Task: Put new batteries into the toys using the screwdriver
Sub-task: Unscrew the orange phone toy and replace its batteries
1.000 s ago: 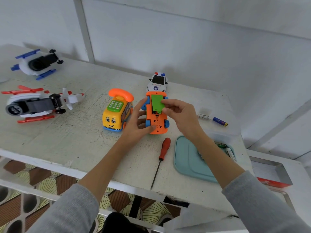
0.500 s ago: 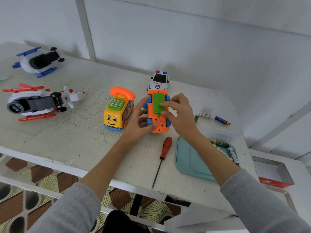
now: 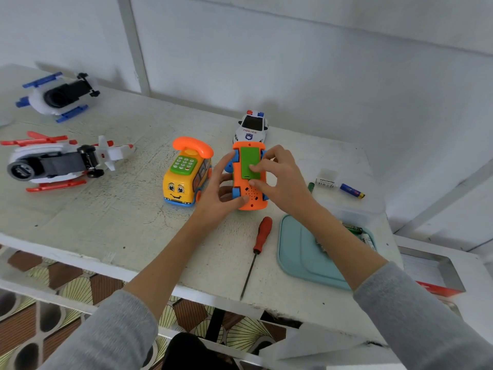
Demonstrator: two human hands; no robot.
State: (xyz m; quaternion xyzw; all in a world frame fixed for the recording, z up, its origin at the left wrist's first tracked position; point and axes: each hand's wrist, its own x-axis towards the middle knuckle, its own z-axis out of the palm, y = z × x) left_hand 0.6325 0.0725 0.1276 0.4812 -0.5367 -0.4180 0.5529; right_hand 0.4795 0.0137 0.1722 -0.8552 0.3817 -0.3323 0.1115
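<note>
Both hands on orange toy, cover seemingly seated.

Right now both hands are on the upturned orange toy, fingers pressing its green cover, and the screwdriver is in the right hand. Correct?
Not quite. The head view shows the screwdriver lying on the table, in neither hand. The rest holds: the left hand and right hand are on the upturned orange toy, with right fingers pressing its green cover.
</note>
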